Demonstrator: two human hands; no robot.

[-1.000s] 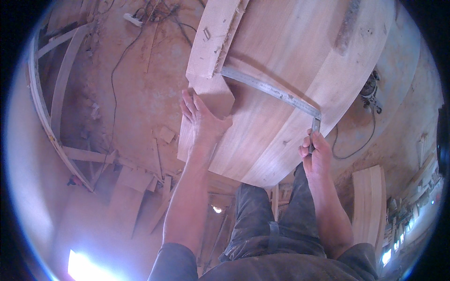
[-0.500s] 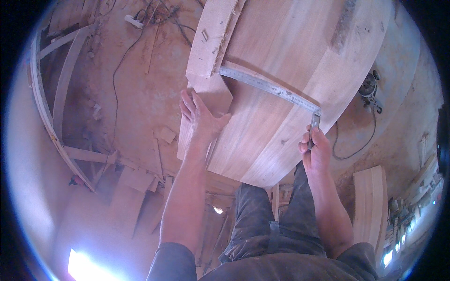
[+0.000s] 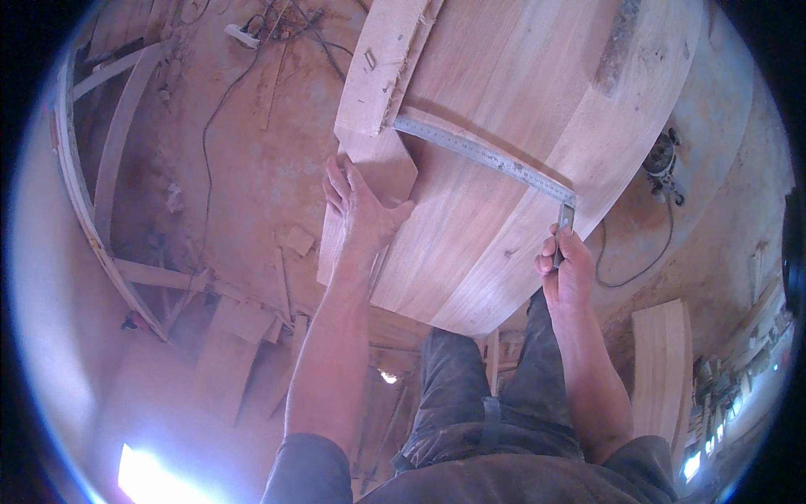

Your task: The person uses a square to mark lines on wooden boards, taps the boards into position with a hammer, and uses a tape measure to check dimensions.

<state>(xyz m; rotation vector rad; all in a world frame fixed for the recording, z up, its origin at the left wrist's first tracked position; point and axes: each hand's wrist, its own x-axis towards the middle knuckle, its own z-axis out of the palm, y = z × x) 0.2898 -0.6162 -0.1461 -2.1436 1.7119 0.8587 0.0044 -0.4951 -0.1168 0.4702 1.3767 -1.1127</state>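
Note:
A try square with a long marked metal blade (image 3: 483,154) lies across a broad wooden panel (image 3: 487,244). My right hand (image 3: 571,267) is closed round its short metal handle (image 3: 563,228), near the panel's right edge. The blade's far end meets a thick wooden rail (image 3: 369,80) along the panel's left side. Below that rail sits a wooden piece with an angled corner (image 3: 382,164). My left hand (image 3: 361,206) grips this piece from above, thumb at its right edge and fingers over its left; the palm hides part of it.
A corded power tool (image 3: 661,158) lies on the floor right of the panel. Cables and a white power strip (image 3: 242,36) are at the far left. A curved wooden frame (image 3: 84,227) stands on the left; boards (image 3: 661,361) lean at the lower right.

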